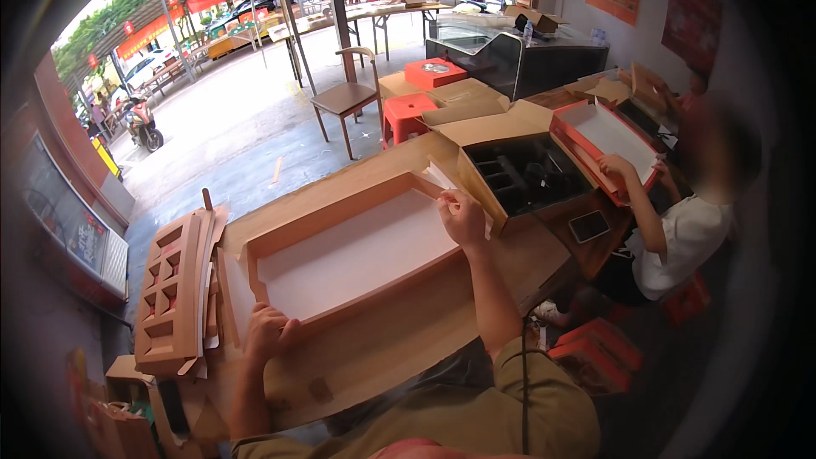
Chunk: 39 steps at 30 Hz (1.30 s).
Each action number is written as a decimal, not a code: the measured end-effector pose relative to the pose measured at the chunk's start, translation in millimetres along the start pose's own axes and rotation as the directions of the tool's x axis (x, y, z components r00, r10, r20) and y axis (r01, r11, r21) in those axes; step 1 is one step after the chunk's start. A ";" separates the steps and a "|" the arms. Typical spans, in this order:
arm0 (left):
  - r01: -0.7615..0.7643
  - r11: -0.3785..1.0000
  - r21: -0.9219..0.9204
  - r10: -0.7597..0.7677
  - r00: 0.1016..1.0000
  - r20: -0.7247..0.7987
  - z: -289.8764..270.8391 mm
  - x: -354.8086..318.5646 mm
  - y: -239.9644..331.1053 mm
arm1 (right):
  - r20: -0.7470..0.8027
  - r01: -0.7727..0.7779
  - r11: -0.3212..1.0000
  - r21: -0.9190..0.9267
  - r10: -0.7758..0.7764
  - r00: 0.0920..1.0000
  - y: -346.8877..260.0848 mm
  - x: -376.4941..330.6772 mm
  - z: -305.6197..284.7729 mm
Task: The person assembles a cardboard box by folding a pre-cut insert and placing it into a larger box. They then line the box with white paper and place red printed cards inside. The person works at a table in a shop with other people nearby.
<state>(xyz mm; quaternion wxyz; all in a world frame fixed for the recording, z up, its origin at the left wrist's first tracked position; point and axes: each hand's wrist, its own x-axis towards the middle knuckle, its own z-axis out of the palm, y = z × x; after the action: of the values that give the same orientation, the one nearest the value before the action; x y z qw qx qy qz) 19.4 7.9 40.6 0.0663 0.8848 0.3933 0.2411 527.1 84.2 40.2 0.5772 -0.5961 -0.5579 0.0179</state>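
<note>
A long, shallow cardboard box (365, 246) with a white inner bottom and brown walls lies in front of me on the wooden table. My left hand (270, 329) grips its near left corner, fingers curled at the wall. At the right end, my right hand (464, 217) pinches the short side near the far corner, where small flaps stick up. What exactly lies between those right fingertips is too small to see. Left of the box sits a stack of brown cardboard inserts (170, 297) with square cutouts.
An open carton (531, 170) with a dark divided inside stands right of the box. Beyond it a seated person handles a red box (608, 149). A phone (589, 226) lies on the table. A chair (348, 100) and a red stool (406, 117) stand past the far edge.
</note>
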 end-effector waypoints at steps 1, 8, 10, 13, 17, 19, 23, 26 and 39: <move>0.001 1.000 0.000 -0.001 1.000 -0.003 -0.7 -0.3 1.5 | -0.019 0.059 0.997 -0.047 -0.060 0.998 2.7 0.8 -0.8; -0.033 0.999 0.007 0.033 0.998 -0.047 3.1 -2.4 0.4 | 0.022 -0.034 0.946 -0.323 0.043 0.999 8.2 3.2 -13.1; -0.044 0.999 0.008 0.044 0.997 -0.066 4.4 -3.0 -0.2 | 0.060 -0.114 0.918 -0.379 0.147 0.987 0.2 3.6 -16.8; -0.052 0.999 -0.002 0.052 0.996 -0.078 2.8 -0.5 3.7 | 0.091 -0.155 0.899 -0.409 0.209 0.974 -5.9 3.1 -16.4; -0.037 0.999 -0.004 0.037 0.996 -0.081 5.0 -1.5 1.7 | 0.073 -0.053 0.901 -0.431 0.094 0.993 11.0 -0.4 -10.9; -0.035 0.999 -0.005 0.035 0.996 -0.086 5.5 -2.1 1.7 | 0.056 -0.028 0.908 -0.418 0.056 0.997 15.8 -0.9 -9.2; -0.033 0.999 -0.003 0.032 0.996 -0.088 3.5 -2.2 3.7 | 0.054 -0.054 0.938 -0.344 0.077 0.996 17.9 -0.4 -8.1; -0.032 0.999 -0.003 0.032 0.995 -0.096 2.0 -1.5 6.6 | 0.070 -0.090 0.930 -0.356 0.123 0.990 21.3 -0.6 -4.3; -0.014 1.000 0.022 0.017 0.991 -0.131 7.1 -4.1 2.4 | 0.165 -0.034 0.875 -0.483 0.129 0.978 10.6 -2.9 -2.8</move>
<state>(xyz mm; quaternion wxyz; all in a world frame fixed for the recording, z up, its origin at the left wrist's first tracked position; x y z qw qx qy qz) 22.0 3.8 33.6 0.0291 0.8707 0.3922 0.2952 534.8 83.4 31.8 0.3545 -0.7385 -0.5723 -0.0382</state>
